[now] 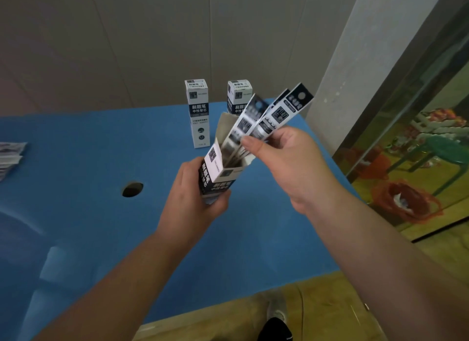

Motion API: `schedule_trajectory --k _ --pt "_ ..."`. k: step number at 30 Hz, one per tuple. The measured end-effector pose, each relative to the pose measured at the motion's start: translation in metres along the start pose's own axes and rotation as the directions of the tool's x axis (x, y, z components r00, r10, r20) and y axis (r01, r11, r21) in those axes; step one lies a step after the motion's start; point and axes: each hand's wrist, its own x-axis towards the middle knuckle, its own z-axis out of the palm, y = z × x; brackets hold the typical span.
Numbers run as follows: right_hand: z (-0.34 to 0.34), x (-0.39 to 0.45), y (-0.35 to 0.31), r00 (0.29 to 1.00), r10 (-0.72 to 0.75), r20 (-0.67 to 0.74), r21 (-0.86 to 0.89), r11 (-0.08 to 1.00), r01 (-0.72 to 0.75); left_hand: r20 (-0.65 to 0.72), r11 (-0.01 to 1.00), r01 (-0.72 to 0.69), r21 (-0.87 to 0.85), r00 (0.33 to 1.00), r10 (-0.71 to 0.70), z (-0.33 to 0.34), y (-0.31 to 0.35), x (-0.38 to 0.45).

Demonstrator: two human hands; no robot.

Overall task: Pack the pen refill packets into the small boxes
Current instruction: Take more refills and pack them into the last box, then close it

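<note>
Here the left hand [193, 201] grips an open small box [219, 173] above the blue counter [76, 213], fingers curled round its lower end; the right hand [281, 160] pinches fanned refill packets [276, 117] — lower ends inside the box mouth; two closed boxes [199, 112] stand upright behind; more packets [10, 155] lie far left.

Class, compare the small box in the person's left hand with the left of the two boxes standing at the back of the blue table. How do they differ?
The held box is gripped in the left hand above the blue table; the standing box rests on it. The held box is tilted, the standing box upright. The held box is open, with refill packets sticking out, pinched by the right hand; the standing box is closed. Both share the white-and-navy print.
</note>
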Motion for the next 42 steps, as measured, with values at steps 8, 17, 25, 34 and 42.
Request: schedule_trajectory --k 8,17,25,34,42 --pt "-0.005 0.009 0.004 0.987 -0.156 0.023 -0.047 0.986 0.157 0.018 0.991 0.078 -0.104 0.997 -0.077 0.003 0.001 0.005" --pt "-0.021 0.021 0.022 0.986 -0.163 0.023 -0.053 0.985 0.164 0.157 0.952 0.247 -0.181 0.963 -0.220 0.024 0.014 0.025" --pt "-0.041 0.046 0.038 0.994 -0.032 -0.109 0.137 0.989 0.047 0.271 0.920 0.308 -0.244 0.932 -0.240 0.062 0.020 0.069" --pt "-0.059 0.054 0.060 0.992 0.077 -0.104 0.058 0.996 -0.071 0.286 0.925 0.325 -0.197 0.921 -0.263 0.083 0.010 0.076" --pt "-0.070 0.045 0.066 0.963 0.268 -0.026 -0.007 0.963 -0.268 0.308 0.918 0.378 -0.121 0.893 -0.327 0.086 0.003 0.067"
